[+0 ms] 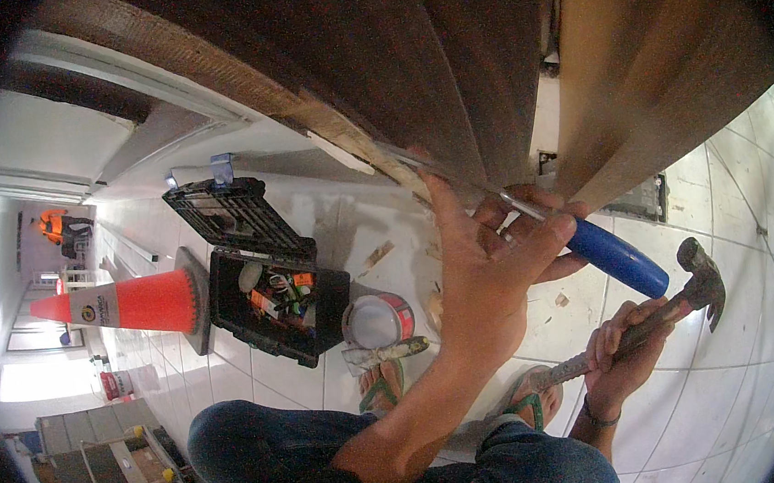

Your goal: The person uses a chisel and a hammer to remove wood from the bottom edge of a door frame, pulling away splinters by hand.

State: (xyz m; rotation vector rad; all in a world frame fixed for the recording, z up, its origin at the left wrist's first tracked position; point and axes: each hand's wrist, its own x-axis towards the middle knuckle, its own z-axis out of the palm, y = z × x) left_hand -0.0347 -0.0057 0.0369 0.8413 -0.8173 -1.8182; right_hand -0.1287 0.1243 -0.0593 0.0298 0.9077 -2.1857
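Observation:
My left hand (491, 274) is closed around a chisel with a blue handle (617, 256) and a thin metal shaft. Its shaft points up and left along the edge of a brown wooden panel (472, 59); the tip is blurred, so contact with the wood cannot be made out. Lower right, my right hand (631, 344) grips the handle of a worn claw hammer (704, 283). The hammer head is just right of the chisel's handle end, with a small gap between them.
An open black toolbox (268, 298) full of small items stands left, beside an orange cone (153, 303). Near my foot are a round tin (378, 321) and a putty knife (388, 355). Wood scraps lie on the tiles. A person in orange (57, 232) is far left.

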